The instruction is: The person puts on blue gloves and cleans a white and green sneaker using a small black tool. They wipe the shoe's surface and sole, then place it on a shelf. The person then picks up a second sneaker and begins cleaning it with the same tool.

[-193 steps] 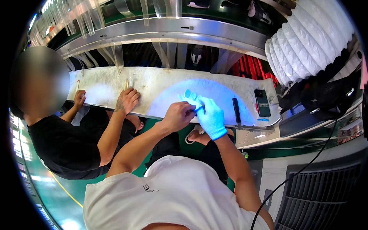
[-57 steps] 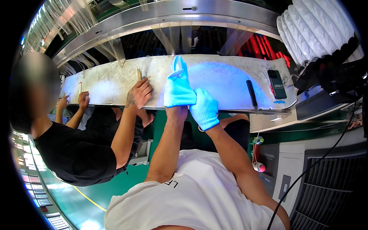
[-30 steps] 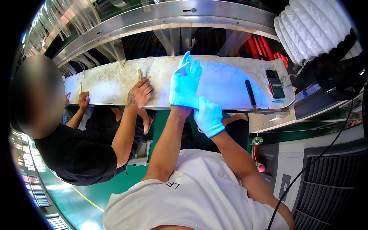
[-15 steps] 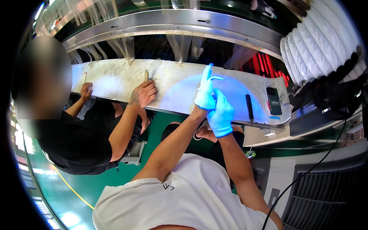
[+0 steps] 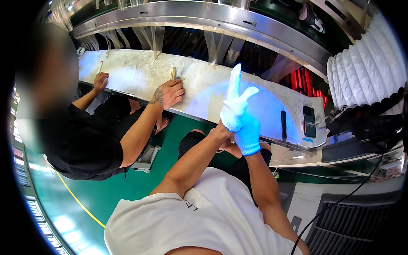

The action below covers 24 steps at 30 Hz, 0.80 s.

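A white knitted glove, lit bright blue, covers my left hand [image 5: 233, 108], which is raised over the near edge of the bench with fingers stretched up and the thumb apart. My right hand [image 5: 248, 136], in a matching glove, is closed at the left glove's cuff [image 5: 233, 125]. Its fingertips are partly hidden and washed out by the glare. Beneath both hands, a blue pool of light falls on the stained pale bench top [image 5: 204, 89].
A black pen-like tool [image 5: 283, 125] and a dark phone [image 5: 309, 122] lie to the right. At left, a co-worker's hand [image 5: 173, 93] rests by several slim tools [image 5: 174, 72]. A metal rail [image 5: 187, 18] with clear strips spans the back; a white ribbed duct [image 5: 361, 72] stands far right.
My left thumb now stands out more from the fingers, and my right hand stays at the left cuff. The whole view has shifted slightly, with the bench appearing farther right.
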Tool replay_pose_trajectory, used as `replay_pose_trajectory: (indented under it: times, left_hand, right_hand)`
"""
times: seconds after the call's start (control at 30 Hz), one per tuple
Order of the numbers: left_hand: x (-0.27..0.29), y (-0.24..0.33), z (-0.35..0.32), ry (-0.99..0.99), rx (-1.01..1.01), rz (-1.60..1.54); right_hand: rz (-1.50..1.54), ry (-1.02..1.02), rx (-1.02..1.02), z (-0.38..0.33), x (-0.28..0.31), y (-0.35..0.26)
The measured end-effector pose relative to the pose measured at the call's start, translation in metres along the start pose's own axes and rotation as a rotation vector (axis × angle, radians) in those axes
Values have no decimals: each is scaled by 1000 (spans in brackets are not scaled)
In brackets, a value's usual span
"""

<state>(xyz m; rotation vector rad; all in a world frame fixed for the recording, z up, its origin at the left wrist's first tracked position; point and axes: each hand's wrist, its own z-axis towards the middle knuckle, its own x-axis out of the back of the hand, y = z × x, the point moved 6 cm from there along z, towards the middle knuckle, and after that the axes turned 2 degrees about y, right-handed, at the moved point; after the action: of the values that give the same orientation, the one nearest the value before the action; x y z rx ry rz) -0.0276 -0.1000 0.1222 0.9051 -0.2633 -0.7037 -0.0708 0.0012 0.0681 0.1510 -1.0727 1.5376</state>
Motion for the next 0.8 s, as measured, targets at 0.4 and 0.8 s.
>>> replay_pose_trajectory:
  times: [0.4,0.8]
  left_hand:
    - [9,0,-20,5,-40,-214]
    - [28,-26,-8,-116,-100,113]
  right_hand:
    - [855,148,-643,7,-59,48]
    - [165,55,-152,-32,-29,-22]
